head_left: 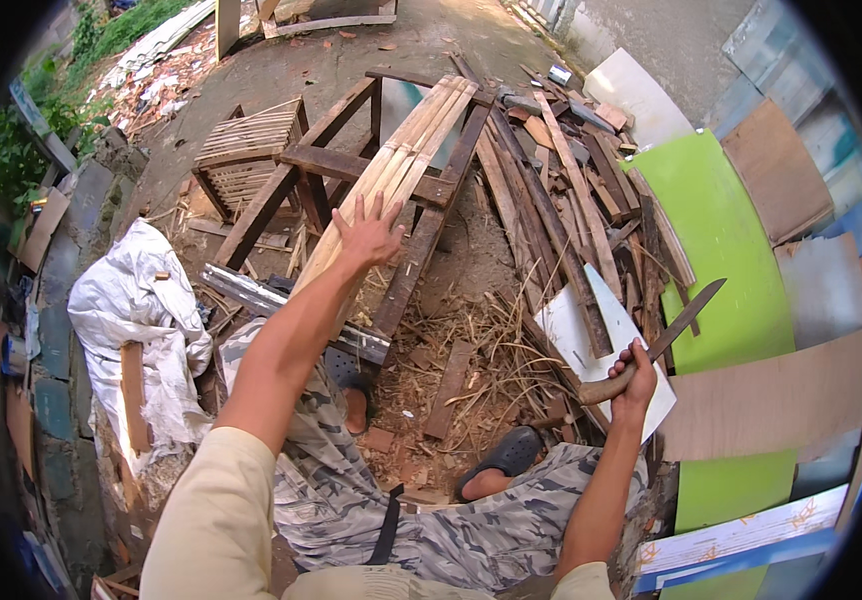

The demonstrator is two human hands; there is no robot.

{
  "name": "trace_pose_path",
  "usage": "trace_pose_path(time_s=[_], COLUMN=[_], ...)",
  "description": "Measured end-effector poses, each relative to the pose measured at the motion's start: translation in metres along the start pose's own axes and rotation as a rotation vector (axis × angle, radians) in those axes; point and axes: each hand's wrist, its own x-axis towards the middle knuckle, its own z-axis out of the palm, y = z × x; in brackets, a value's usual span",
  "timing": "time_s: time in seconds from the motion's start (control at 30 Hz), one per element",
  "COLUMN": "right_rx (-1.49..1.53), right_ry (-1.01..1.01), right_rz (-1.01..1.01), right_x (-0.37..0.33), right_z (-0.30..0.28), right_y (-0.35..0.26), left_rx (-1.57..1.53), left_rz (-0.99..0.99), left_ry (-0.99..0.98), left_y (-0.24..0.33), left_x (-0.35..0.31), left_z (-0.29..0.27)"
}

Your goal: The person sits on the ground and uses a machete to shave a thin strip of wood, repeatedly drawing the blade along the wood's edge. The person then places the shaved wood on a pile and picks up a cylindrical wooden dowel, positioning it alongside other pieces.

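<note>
Pale split bamboo slats (406, 155) lie side by side, slanting away from me across a dark wooden frame (351, 165). My left hand (368, 232) rests flat on their near part, its fingers spread. My right hand (635, 374) is closed round the curved wooden handle (603, 388) of a machete (686, 318). The machete's dark blade points up and to the right, away from the bamboo. The slats' near end is hidden behind my left forearm.
Scrap timber (591, 190) is heaped on the right, beside a green panel (696, 230). A slatted wooden crate (251, 150) stands beyond the frame at left. A white sack (141, 320) lies at my left. Bamboo shavings (496, 370) litter the ground between my feet.
</note>
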Motion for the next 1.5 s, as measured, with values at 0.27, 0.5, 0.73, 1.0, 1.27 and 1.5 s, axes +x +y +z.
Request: trace_pose_path(time_s=[0.27,0.5,0.73,1.0,1.27,1.5], right_rx=[-0.014,-0.04,-0.051,-0.088,-0.291,-0.508], right_ry=[-0.058,-0.078,-0.132,-0.182,-0.133,-0.149], right_rz=[0.028,0.032,0.044,0.036,-0.072,-0.002], right_x=[-0.005,-0.003,-0.01,-0.005,-0.013,-0.012], right_z=[0.008,0.01,0.031,0.033,0.032,0.025], right_y=[0.002,0.005,0.001,0.005,0.007,0.006], left_rx=[-0.407,-1.031,-1.379,-0.685,-0.259,-0.115], left_rz=[-0.18,-0.628,-0.886,-0.553,-0.171,-0.016], left_ry=[0.149,0.655,0.89,0.706,0.537,0.539], left_y=[-0.067,-0.088,-0.07,-0.048,-0.056,-0.053], left_x=[-0.034,-0.084,-0.175,-0.194,-0.2,-0.216], left_z=[-0.015,-0.001,0.028,0.02,0.005,0.001])
